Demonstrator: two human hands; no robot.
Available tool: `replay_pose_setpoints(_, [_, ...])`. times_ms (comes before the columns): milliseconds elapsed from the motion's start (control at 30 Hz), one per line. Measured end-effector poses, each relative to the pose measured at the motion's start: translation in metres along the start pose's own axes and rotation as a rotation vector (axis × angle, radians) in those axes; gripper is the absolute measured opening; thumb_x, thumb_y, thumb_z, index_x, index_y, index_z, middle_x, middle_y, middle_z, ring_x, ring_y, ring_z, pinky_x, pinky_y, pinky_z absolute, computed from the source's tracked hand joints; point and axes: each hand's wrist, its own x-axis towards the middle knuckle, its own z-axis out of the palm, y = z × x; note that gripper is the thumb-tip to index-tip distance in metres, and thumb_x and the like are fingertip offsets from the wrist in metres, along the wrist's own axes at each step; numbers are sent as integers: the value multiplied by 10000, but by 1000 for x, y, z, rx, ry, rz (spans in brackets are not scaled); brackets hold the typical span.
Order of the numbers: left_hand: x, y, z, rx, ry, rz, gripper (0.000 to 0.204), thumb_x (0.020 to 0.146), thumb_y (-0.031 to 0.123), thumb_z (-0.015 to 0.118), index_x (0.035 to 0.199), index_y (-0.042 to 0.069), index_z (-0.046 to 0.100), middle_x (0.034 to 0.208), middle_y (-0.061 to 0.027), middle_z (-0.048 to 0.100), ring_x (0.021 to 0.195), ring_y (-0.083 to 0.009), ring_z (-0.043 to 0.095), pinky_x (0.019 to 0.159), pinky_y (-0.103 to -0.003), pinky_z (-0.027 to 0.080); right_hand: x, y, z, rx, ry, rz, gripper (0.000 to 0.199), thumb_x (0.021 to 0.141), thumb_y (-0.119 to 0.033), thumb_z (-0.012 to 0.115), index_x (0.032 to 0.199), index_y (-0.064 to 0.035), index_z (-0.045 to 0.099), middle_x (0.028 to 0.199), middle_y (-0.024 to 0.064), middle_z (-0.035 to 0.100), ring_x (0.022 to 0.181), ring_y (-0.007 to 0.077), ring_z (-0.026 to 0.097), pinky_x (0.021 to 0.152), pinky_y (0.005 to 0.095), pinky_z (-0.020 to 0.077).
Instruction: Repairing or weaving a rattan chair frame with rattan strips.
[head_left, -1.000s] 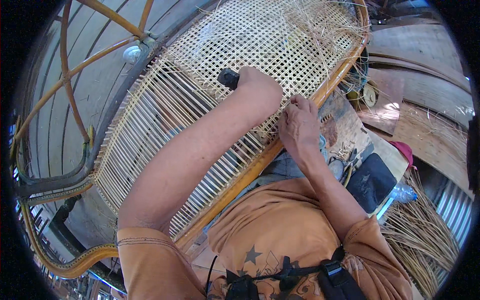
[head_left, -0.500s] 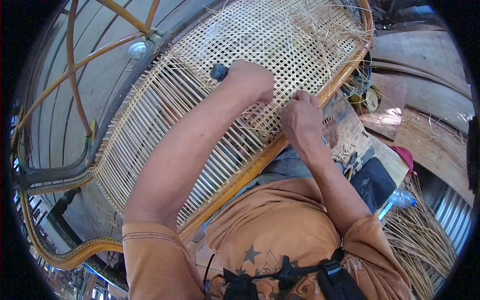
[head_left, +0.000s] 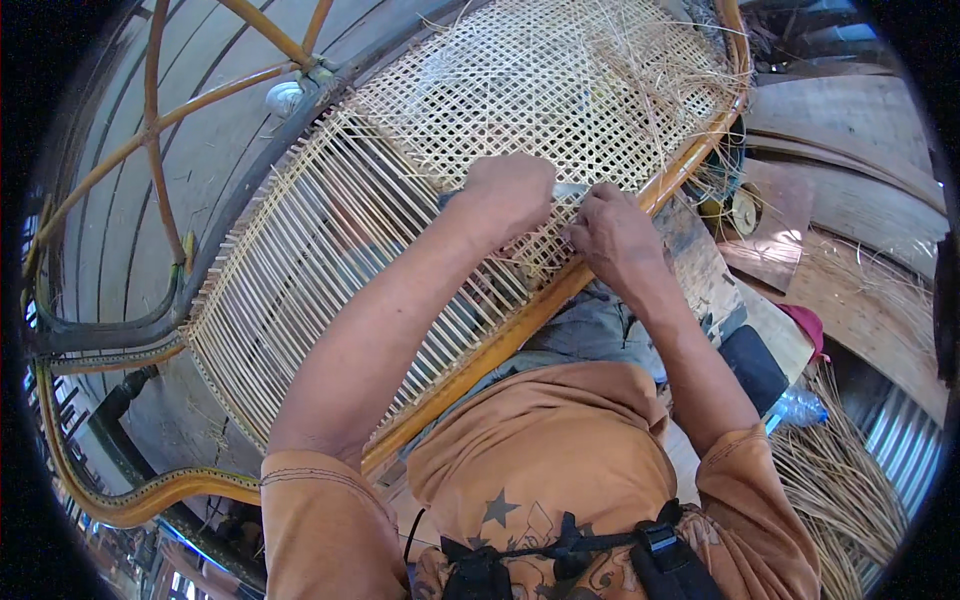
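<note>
A rattan frame (head_left: 480, 345) holds a pale cane panel (head_left: 520, 85), closely woven at the far right and strung with single parallel strands at the left. My left hand (head_left: 510, 190) is closed on what looks like a knife. Its dark handle end (head_left: 449, 198) shows at the wrist side, and a flat grey blade (head_left: 570, 188) reaches toward my right hand. My right hand (head_left: 612, 225) is at the near edge of the weave, fingers bent and pressed together beside the blade tip. Whatever they pinch is hidden.
Loose cane ends (head_left: 650, 75) lie tangled over the far right weave. Curved rattan poles (head_left: 150, 130) stand at the left. At the right are wooden boards (head_left: 840, 110), a plastic bottle (head_left: 798, 408), a dark red cloth (head_left: 803, 328) and a bundle of cane (head_left: 840, 470).
My left hand has come nearer and turned, bringing the blade level into sight beside my right hand. The right hand has shifted slightly nearer.
</note>
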Motion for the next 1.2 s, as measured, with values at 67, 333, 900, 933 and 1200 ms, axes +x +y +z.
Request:
replay_pose_setpoints(67, [-3,-10,-4,-74,71,-74,183,742,197,551,827,68,650,816,-162,646,780,-325,638,676,-445,500,0,6,-4,38,-24,-42,159,765,-195,608,810,-46,640,946,135,554,891,335,530,791,415,452])
replay_pose_setpoints(333, [-4,7,12,-74,71,-49,179,741,189,543,832,75,648,816,-172,642,788,-338,632,688,-451,495,-4,-6,18,-79,134,6,97,736,-131,598,791,-54,616,932,123,554,909,331,509,770,412,449])
replay_pose_setpoints(900, [-28,-46,-14,-113,51,-202,185,683,142,535,781,45,659,747,-161,644,731,-330,635,662,-427,502,28,11,-7,-85,-198,-271,108,755,-94,541,792,-30,619,845,156,596,840,347,598,715,422,496])
replay_pose_setpoints(933, [-33,-47,-17,-150,73,-190,183,680,154,533,770,49,653,738,-160,639,721,-334,630,665,-433,500,30,12,-7,-96,-238,-259,122,757,-112,554,794,-21,625,848,164,603,832,350,603,714,423,500])
replay_pose_setpoints(1200, [-60,-81,-18,-247,96,-214,261,711,235,606,744,-20,561,626,-159,553,595,-274,557,591,-392,430,57,8,-9,-99,-404,-124,111,720,-131,633,772,-33,628,679,125,625,666,297,616,611,377,482])
